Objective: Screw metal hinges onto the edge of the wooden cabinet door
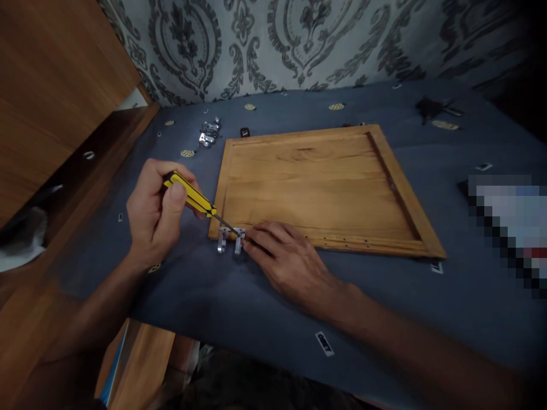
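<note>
My left hand [156, 208] is wrapped round the yellow-and-black handle of a screwdriver [193, 196]. The shaft slants down to the right, its tip at the plate of a metal hook [238, 246] on the near edge of a framed wooden board [307, 188]. Against that same plate press the fingertips of my right hand [286, 256], closed together; the thumb is mostly hidden. Just left sits a second metal hook [221, 242] on the board's near left corner. Small dark holes run along the near edge to the right of my fingers.
Several loose metal hooks [209, 134] lie in a pile beyond the board's left corner, near a small black item [244, 132]. A dark object [436, 108] rests at the far right. A blurred-out flat object [508, 210] is at the right edge. Wooden furniture [55, 102] borders the left.
</note>
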`<state>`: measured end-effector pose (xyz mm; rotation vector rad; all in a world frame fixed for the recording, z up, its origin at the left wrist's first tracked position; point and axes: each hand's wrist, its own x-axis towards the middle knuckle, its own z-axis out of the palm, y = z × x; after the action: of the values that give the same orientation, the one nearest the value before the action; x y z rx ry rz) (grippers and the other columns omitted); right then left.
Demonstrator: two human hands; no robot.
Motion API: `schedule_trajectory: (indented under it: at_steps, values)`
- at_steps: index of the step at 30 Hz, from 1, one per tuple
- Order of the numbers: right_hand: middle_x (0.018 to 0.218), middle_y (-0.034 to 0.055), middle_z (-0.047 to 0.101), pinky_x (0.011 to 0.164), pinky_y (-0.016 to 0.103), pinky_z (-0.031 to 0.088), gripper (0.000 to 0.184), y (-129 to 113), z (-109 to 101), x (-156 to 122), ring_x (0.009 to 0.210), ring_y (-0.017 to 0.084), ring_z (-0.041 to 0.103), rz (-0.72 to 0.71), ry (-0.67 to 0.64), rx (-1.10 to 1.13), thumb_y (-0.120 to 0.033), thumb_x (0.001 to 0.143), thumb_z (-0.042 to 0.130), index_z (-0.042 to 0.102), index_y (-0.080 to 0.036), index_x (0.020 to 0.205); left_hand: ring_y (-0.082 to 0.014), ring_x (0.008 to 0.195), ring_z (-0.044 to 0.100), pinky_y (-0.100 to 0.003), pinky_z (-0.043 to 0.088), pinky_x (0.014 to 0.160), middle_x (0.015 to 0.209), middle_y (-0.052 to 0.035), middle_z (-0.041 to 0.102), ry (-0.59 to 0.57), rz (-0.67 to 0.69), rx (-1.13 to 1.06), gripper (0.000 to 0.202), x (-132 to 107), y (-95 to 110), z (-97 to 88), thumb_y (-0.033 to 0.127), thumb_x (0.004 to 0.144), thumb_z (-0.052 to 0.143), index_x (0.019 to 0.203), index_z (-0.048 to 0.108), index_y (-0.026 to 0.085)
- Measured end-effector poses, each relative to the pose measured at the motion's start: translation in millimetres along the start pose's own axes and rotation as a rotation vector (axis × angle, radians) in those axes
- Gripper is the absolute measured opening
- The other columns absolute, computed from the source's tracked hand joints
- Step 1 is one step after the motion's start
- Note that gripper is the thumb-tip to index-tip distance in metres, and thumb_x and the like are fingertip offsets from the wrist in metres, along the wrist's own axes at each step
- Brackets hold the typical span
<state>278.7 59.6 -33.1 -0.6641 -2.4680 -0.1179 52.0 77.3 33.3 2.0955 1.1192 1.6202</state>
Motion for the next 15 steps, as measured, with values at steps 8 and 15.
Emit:
schedule_trajectory:
  at_steps: [8, 15]
  values:
    - [0.111, 0.0106, 0.074, 0.09, 0.04, 0.054, 0.021, 0.4, 1.6, -1.6, 0.106, 0.025, 0.061, 0.013, -0.026, -0.012, -0.013, 0.1, 0.051, 0.072, -0.013, 0.105, -0.0089, 0.057, 0.064, -0.022, 0.051, 0.048, 0.077, 0.002, 0.062, 0.04, -0.004, -0.002, 0.023, -5.3, 2.6, 4.1, 0.04, 0.101, 0.055, 0.099, 0.064, 0.02]
    - [0.109, 0.0138, 0.074, 0.089, 0.041, 0.053, 0.018, -0.3, 3.0, -1.4, 0.105, 0.026, 0.061, 0.007, -0.01, 0.014, -0.012, 0.097, 0.056, 0.072, -0.009, 0.106, -0.0083, 0.054, 0.062, -0.022, 0.051, 0.049, 0.078, 0.0014, 0.065, 0.009, -0.012, 0.011, 0.024, -5.1, 2.3, 3.4, 0.042, 0.1, 0.056, 0.098, 0.063, 0.019]
